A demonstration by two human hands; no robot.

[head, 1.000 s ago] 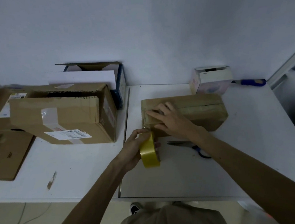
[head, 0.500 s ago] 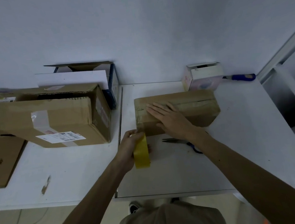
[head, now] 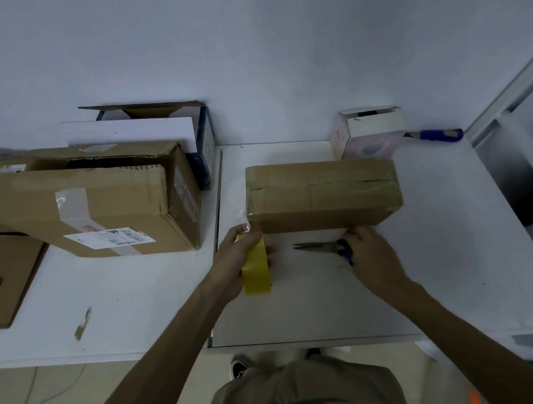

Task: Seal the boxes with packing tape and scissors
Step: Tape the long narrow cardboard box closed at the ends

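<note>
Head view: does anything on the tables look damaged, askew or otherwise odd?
Two things. The left table has a brown patch, a scuff or chip, near its front edge. The big open box on it has a ragged, crumpled top flap. Nothing looks odd about the box being taped.

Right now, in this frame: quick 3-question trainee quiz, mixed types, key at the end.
1. True or false: the scissors lie on the table, blades toward the tape roll.
2. Fill in: the right hand touches the scissors at their ___.
3. What does the left hand hold? A) tape roll B) scissors C) nothing

Key: 1 true; 2 handles; 3 A.
</note>
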